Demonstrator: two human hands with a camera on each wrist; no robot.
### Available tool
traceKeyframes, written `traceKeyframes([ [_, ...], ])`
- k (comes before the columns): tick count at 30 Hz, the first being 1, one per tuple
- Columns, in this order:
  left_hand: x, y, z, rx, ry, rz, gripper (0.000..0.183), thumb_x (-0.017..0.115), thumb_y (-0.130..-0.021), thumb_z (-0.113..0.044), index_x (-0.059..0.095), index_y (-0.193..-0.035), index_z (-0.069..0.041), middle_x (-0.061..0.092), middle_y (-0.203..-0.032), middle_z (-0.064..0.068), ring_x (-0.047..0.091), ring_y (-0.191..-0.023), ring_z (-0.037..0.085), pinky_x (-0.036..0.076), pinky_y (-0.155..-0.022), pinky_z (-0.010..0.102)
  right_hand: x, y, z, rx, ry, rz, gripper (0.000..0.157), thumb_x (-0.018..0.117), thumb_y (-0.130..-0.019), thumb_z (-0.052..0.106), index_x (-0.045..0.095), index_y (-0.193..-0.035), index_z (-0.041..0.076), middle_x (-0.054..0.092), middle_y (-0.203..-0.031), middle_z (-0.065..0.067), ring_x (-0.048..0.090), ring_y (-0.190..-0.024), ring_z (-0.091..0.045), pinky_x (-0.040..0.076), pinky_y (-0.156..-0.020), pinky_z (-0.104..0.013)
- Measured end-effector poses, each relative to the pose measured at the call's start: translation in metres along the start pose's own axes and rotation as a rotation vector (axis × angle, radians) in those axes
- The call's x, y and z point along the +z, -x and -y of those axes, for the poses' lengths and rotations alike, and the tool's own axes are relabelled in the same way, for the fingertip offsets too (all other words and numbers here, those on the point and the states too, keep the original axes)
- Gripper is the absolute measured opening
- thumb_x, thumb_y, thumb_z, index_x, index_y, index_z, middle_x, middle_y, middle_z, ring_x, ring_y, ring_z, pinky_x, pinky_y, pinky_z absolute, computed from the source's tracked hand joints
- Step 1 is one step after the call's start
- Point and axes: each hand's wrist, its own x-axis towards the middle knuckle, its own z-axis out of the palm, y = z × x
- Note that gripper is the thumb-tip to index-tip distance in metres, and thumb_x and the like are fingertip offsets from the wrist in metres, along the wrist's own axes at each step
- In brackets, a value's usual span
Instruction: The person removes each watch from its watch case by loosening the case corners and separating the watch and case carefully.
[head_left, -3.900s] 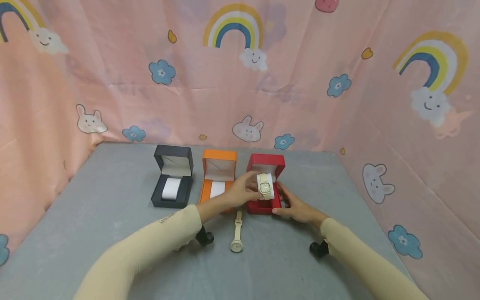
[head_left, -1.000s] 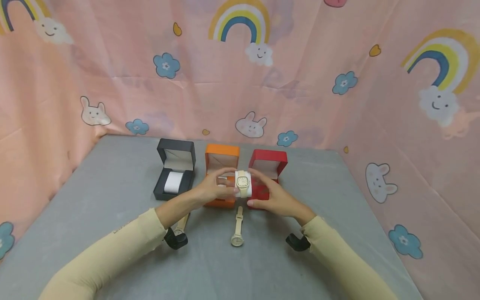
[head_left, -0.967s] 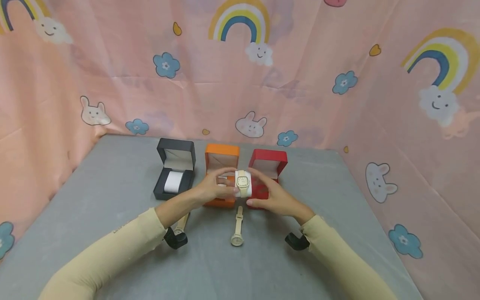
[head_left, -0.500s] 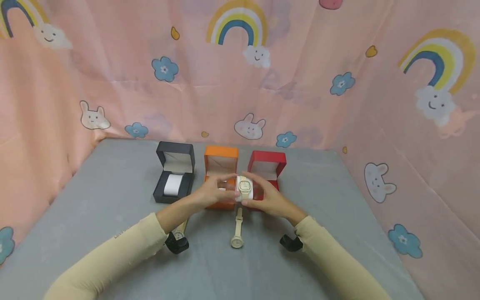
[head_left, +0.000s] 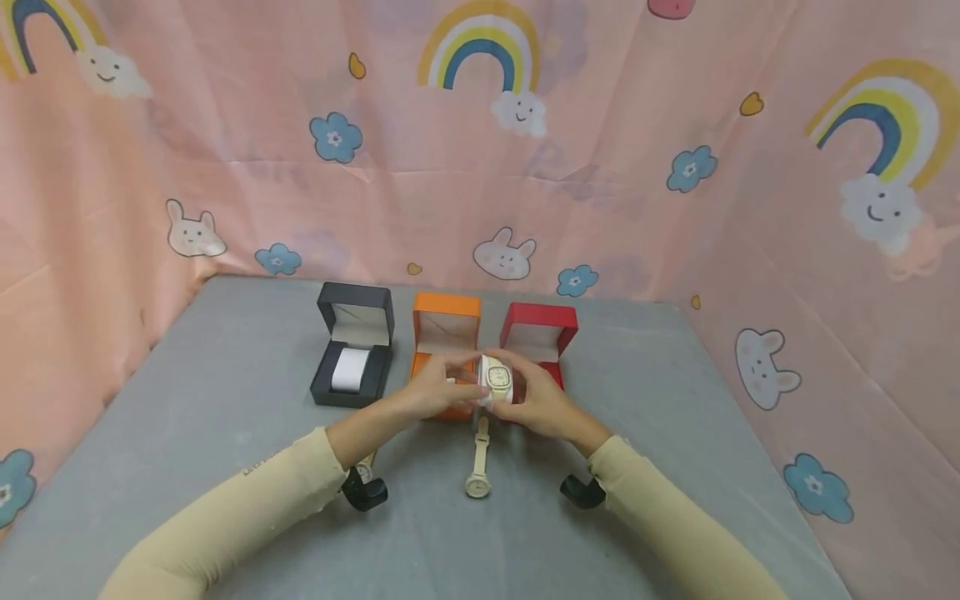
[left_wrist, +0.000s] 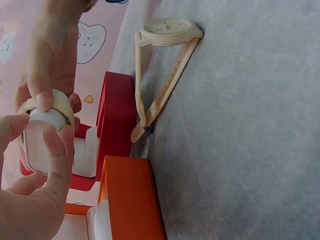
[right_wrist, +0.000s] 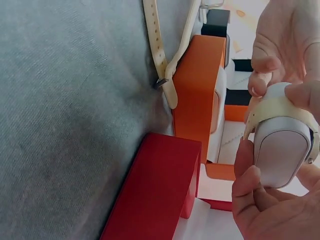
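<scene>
Above the table, a cream wristwatch (head_left: 498, 378) is strapped round a white watch cushion (right_wrist: 282, 150). My left hand (head_left: 433, 389) grips the cushion from the left, fingers and thumb at its end and band. From the right, my right hand (head_left: 545, 403) holds the same cushion, its thumb on the lower side. In the left wrist view, the right thumb presses the white cushion top beside the band. Just behind the hands stand an open red watch box (head_left: 538, 315) and an open orange watch box (head_left: 447, 305), both partly covered by the hands.
An open black watch box (head_left: 356, 296) with a white cushion (head_left: 350, 369) stands at the left. A second cream watch (head_left: 477, 485) lies in front of the hands. Another watch (head_left: 365, 469) is partly hidden by the left wrist. Pink printed cloth (head_left: 600, 100) surrounds the grey table.
The watch and cushion have moved left from over the red box. My right hand has left that box and taken hold of the cushion; in the last second it closed in.
</scene>
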Motion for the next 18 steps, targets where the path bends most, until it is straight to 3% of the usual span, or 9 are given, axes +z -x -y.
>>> traceKeyframes([
  [4, 0.0012, 0.0014, -0.0010, -0.010, -0.017, -0.009, 0.069, 0.073, -0.092, -0.010, 0.042, -0.153, -0.004, 0.066, -0.119, 0.023, 0.073, -0.077, 0.023, 0.061, -0.070, 0.028, -0.0003, 0.0011, -0.0010, -0.027, 0.012, -0.008, 0.072, 0.078, -0.083, 0.011, 0.049, -0.149, 0.018, 0.058, -0.140, -0.007, 0.055, -0.113, -0.024, 0.055, -0.088, -0.034],
  [11, 0.0006, 0.0059, -0.0009, 0.020, -0.058, -0.025, 0.068, 0.072, -0.091, -0.010, 0.043, -0.153, -0.006, 0.065, -0.119, 0.021, 0.063, -0.074, 0.013, 0.054, -0.064, 0.024, -0.0023, 0.0030, -0.0004, -0.076, 0.008, 0.008, 0.075, 0.077, -0.081, 0.011, 0.048, -0.150, 0.018, 0.056, -0.141, -0.007, 0.053, -0.116, -0.023, 0.053, -0.095, -0.040],
  [15, -0.0021, 0.0073, -0.0012, 0.041, -0.050, 0.009, 0.069, 0.070, -0.092, -0.009, 0.041, -0.154, -0.006, 0.065, -0.120, 0.021, 0.062, -0.075, 0.013, 0.054, -0.065, 0.024, -0.0056, 0.0028, -0.0012, -0.097, -0.047, 0.043, 0.077, 0.080, -0.082, 0.010, 0.047, -0.150, 0.019, 0.052, -0.146, -0.007, 0.049, -0.126, -0.025, 0.048, -0.107, -0.054],
  [18, -0.0065, 0.0083, -0.0053, 0.037, -0.058, 0.053, 0.070, 0.069, -0.092, -0.008, 0.039, -0.156, -0.007, 0.064, -0.124, 0.022, 0.063, -0.076, 0.012, 0.054, -0.066, 0.024, -0.0083, 0.0020, -0.0013, -0.110, -0.086, 0.081, 0.080, 0.082, -0.082, 0.010, 0.044, -0.152, 0.022, 0.046, -0.151, -0.006, 0.045, -0.130, -0.027, 0.048, -0.106, -0.056],
])
